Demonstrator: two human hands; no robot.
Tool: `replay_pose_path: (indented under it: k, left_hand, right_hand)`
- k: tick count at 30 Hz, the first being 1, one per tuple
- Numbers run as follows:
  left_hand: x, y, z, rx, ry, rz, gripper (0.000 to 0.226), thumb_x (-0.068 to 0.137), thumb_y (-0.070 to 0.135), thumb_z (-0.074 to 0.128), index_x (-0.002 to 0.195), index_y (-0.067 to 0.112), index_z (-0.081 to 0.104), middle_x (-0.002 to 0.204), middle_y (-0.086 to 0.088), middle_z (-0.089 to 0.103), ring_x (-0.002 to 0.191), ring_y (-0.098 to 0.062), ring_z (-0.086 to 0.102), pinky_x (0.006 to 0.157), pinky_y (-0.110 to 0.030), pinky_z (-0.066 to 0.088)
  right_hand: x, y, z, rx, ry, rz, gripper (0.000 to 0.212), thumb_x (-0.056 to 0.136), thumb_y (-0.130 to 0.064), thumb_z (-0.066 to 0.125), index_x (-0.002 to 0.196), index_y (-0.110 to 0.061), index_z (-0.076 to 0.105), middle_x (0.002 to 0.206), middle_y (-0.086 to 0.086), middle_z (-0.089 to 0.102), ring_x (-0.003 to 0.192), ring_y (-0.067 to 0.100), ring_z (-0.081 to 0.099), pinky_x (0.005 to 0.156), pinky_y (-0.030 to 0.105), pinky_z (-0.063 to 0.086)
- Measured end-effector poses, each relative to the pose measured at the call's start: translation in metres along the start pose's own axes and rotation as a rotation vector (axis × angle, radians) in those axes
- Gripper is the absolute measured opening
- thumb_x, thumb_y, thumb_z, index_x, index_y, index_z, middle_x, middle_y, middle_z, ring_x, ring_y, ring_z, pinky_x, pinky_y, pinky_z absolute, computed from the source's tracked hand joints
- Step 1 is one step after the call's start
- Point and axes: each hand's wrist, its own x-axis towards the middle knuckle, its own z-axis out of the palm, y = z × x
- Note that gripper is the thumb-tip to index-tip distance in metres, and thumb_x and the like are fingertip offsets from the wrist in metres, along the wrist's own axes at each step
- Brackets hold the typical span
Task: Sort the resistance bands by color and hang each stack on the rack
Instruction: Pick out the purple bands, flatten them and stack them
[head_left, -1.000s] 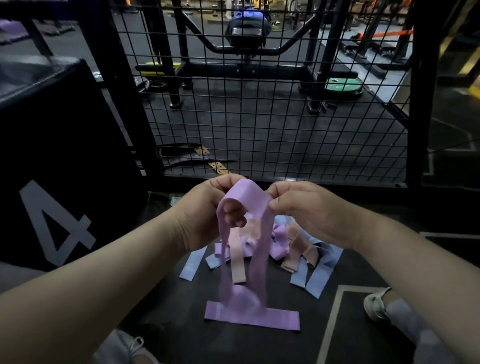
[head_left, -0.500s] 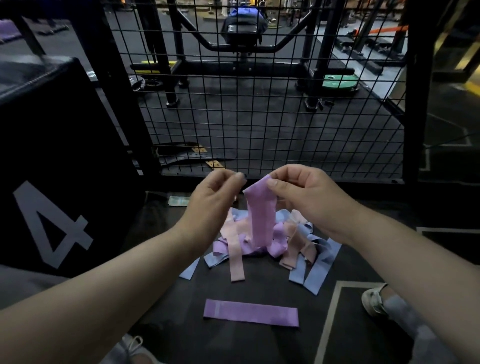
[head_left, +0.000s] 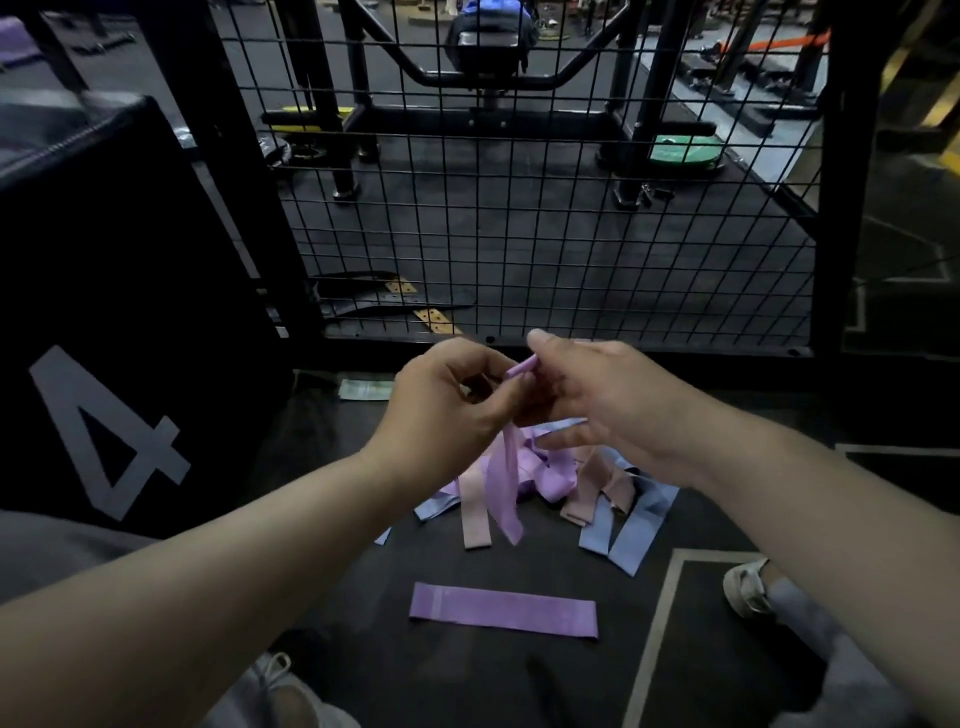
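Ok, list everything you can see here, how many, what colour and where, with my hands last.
held band: one, purple, hanging from both hands over the pile
flat band: one, purple, alone on the floor, nearest the person
pile of bands: several, purple, pink and blue, tangled beyond the flat band; count unclear
box: one, black with a grey 4, left
mesh fence: one, black, behind the pile
gym machine: one, black, beyond the fence
weight plate: one, green, beyond the fence, right
right shoe: one, pale, lower right
left hand: holds the held band
right hand: pinches its top end
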Motion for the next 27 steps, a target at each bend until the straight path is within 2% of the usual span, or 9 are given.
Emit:
replay_pose_path:
  k: [3,6,8,10,12,14,19,22,27]
  left_hand:
    - [-0.004,0.003,0.000,0.024,-0.189,-0.011,0.017,0.092,0.011,0.070,0.104,0.018,0.079,0.101,0.002,0.062,0.089,-0.004,0.063,0.082,-0.016,0.049]
    - [-0.002,0.007,-0.005,-0.211,-0.263,-0.174,0.045,0.084,-0.018,0.047,0.113,0.004,0.074,0.102,-0.001,0.066,0.091,-0.004,0.063,0.084,-0.017,0.049]
    - [0.004,0.004,-0.009,-0.344,-0.191,-0.213,0.048,0.074,-0.017,0.048,0.113,0.003,0.069,0.102,-0.002,0.069,0.096,-0.009,0.064,0.083,-0.022,0.050]
    - [0.011,-0.001,-0.012,-0.365,-0.192,-0.215,0.065,0.062,-0.006,0.050,0.122,0.013,0.065,0.122,0.000,0.068,0.116,-0.010,0.061,0.091,-0.026,0.050]
    - [0.014,-0.005,-0.013,-0.439,-0.315,-0.225,0.076,0.061,-0.005,0.049,0.134,0.017,0.058,0.135,0.000,0.064,0.128,-0.009,0.056,0.100,-0.029,0.049]
    - [0.014,-0.007,-0.011,-0.511,-0.462,-0.241,0.073,0.069,-0.008,0.050,0.140,0.011,0.051,0.134,-0.004,0.064,0.125,-0.011,0.059,0.092,-0.025,0.051]
    - [0.005,-0.015,-0.001,-0.479,-0.579,-0.273,0.048,0.082,-0.001,0.061,0.129,-0.006,0.056,0.125,-0.029,0.063,0.114,-0.031,0.064,0.099,-0.038,0.052]
    - [0.001,-0.017,0.002,-0.481,-0.605,-0.331,0.043,0.083,0.003,0.064,0.124,-0.007,0.059,0.111,-0.023,0.069,0.101,-0.025,0.066,0.088,-0.033,0.052]
    - [-0.004,-0.017,0.003,-0.503,-0.694,-0.413,0.025,0.095,0.001,0.062,0.120,-0.001,0.064,0.107,-0.020,0.071,0.094,-0.028,0.069,0.084,-0.036,0.053]
  right_hand:
    - [0.003,0.005,-0.001,0.041,0.055,0.014,0.040,0.098,-0.036,0.063,0.114,0.000,0.063,0.107,0.022,0.073,0.091,0.031,0.075,0.083,0.048,0.062]
    - [0.007,0.005,-0.008,-0.085,0.137,-0.029,0.034,0.102,-0.026,0.059,0.112,0.006,0.060,0.090,0.020,0.071,0.073,0.023,0.073,0.062,0.033,0.058]
    - [0.004,0.003,-0.015,-0.356,0.122,-0.144,0.032,0.101,-0.030,0.059,0.103,0.001,0.063,0.087,0.022,0.068,0.070,0.018,0.069,0.060,0.036,0.055]
    - [-0.001,-0.003,-0.023,-0.662,0.033,-0.277,0.023,0.100,-0.036,0.059,0.094,-0.015,0.067,0.086,0.012,0.068,0.069,0.013,0.060,0.066,0.041,0.052]
    - [-0.007,-0.010,-0.028,-0.972,-0.071,-0.374,0.019,0.101,-0.040,0.055,0.097,-0.026,0.067,0.083,-0.004,0.062,0.070,0.005,0.054,0.067,0.030,0.046]
    - [-0.009,-0.014,-0.032,-1.164,-0.109,-0.440,0.019,0.102,-0.041,0.052,0.104,-0.028,0.066,0.091,-0.014,0.057,0.082,0.003,0.055,0.072,0.022,0.044]
    - [-0.005,-0.012,-0.034,-0.888,0.076,-0.492,0.014,0.100,-0.032,0.059,0.104,-0.026,0.071,0.089,-0.012,0.066,0.082,0.002,0.060,0.067,0.018,0.046]
    - [-0.004,-0.010,-0.034,-0.693,0.149,-0.438,0.013,0.100,-0.031,0.061,0.099,-0.024,0.072,0.079,-0.006,0.068,0.067,0.004,0.061,0.059,0.021,0.048]
    - [0.000,-0.010,-0.032,-0.474,0.239,-0.341,0.014,0.100,-0.031,0.062,0.097,-0.022,0.072,0.091,0.008,0.073,0.075,0.023,0.065,0.071,0.039,0.056]
